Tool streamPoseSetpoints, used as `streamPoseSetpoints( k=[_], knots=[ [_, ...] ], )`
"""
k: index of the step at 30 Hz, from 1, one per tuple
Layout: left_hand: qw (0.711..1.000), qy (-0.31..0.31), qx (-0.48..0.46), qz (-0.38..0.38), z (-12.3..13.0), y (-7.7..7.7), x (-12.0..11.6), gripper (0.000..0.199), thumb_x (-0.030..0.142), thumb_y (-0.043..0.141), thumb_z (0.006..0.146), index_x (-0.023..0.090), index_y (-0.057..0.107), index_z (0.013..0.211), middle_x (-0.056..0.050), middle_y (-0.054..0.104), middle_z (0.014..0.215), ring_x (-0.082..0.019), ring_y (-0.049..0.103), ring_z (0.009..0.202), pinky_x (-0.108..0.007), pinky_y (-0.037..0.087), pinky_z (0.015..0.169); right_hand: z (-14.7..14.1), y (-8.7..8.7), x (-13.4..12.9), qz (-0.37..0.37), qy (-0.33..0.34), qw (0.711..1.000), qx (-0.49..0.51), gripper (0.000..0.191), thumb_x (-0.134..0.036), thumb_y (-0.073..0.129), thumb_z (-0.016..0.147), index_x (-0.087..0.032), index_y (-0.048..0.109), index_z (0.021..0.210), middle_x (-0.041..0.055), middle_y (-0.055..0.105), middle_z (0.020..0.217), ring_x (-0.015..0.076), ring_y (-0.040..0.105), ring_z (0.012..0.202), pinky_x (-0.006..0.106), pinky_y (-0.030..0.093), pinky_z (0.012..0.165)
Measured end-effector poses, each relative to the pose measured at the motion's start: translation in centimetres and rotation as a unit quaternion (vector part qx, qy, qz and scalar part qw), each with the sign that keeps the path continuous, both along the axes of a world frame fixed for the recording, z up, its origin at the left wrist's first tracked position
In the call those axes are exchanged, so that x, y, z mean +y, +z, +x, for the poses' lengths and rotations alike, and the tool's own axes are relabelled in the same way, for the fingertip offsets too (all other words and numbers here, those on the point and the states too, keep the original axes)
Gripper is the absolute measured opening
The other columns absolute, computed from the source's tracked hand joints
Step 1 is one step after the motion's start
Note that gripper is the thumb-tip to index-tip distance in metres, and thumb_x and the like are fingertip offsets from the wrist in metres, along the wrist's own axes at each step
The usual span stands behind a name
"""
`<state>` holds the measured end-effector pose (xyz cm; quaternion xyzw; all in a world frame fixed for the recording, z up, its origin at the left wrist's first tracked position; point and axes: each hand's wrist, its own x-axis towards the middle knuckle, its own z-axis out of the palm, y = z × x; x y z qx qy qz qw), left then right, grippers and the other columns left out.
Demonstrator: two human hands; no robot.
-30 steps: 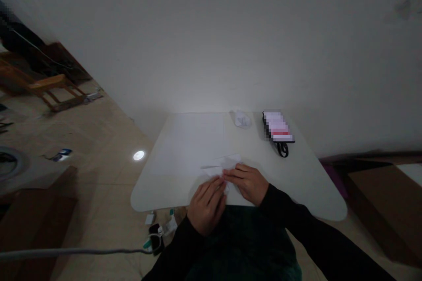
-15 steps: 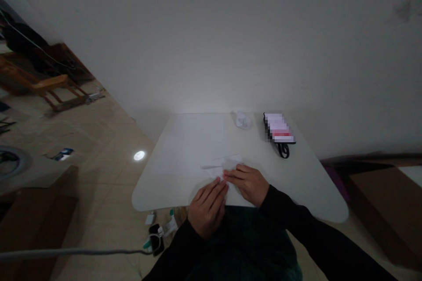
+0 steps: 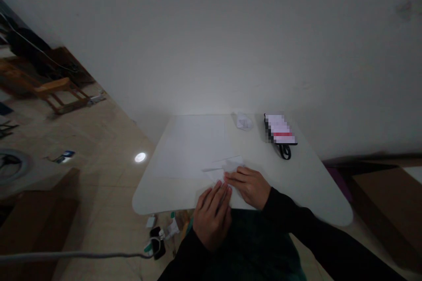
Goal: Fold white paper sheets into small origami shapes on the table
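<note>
A folded piece of white paper lies near the front edge of the white table. My left hand rests on its near side, fingers stretched out and lying flat, tips at the paper's lower part. My right hand comes in from the right, with its fingers pressed together on the paper, close to the left fingertips. The fingers cover part of the folds. Beyond the paper, flat white sheets lie on the left half of the table.
A crumpled or folded white paper sits at the table's back edge. To its right is a phone with a black strap. Cardboard boxes stand right of the table; a wooden chair is far left.
My left hand has shifted slightly right and toward me along the paper. The right hand stays almost in place, and the whole view has moved a little.
</note>
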<state>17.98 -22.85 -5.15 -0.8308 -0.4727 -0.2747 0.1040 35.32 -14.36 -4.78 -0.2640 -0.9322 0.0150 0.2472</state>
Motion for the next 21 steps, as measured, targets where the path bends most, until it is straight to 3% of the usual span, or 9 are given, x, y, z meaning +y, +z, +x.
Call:
streamPoseSetpoints(
  k=[6,12,21],
  knots=[
    [1.000,0.008,-0.020,-0.017,0.4,0.8,0.1,0.043,0.012,0.048,0.079,0.020,0.052,0.121,-0.009,0.058,0.120,-0.026,0.049,0.117,-0.043,0.043,0.090,0.0,-0.1,0.0,0.005,0.003,1.000,0.012,0.032,-0.012,0.046,0.083,-0.018,0.061,0.111,0.0062,0.064,0.111,0.0189,0.052,0.089,0.033,0.049,0.077],
    [0.998,0.029,-0.007,-0.061,0.5,1.6,0.2,0.037,0.025,0.050,0.079,0.014,0.055,0.114,-0.013,0.061,0.113,-0.026,0.060,0.098,-0.040,0.048,0.075,0.1,-0.3,0.0,0.015,0.008,1.000,-0.002,0.035,-0.010,0.047,0.081,-0.016,0.059,0.113,0.0069,0.063,0.113,0.0201,0.051,0.091,0.034,0.048,0.076],
    [0.999,0.041,0.005,-0.033,-0.3,0.5,0.4,0.043,0.030,0.053,0.077,0.007,0.053,0.113,-0.018,0.057,0.116,-0.029,0.051,0.112,-0.044,0.040,0.095,0.1,-0.5,-0.1,0.033,0.003,0.999,-0.028,0.036,-0.010,0.045,0.082,-0.015,0.058,0.115,0.0062,0.062,0.115,0.0214,0.051,0.092,0.035,0.047,0.077]
  ],
)
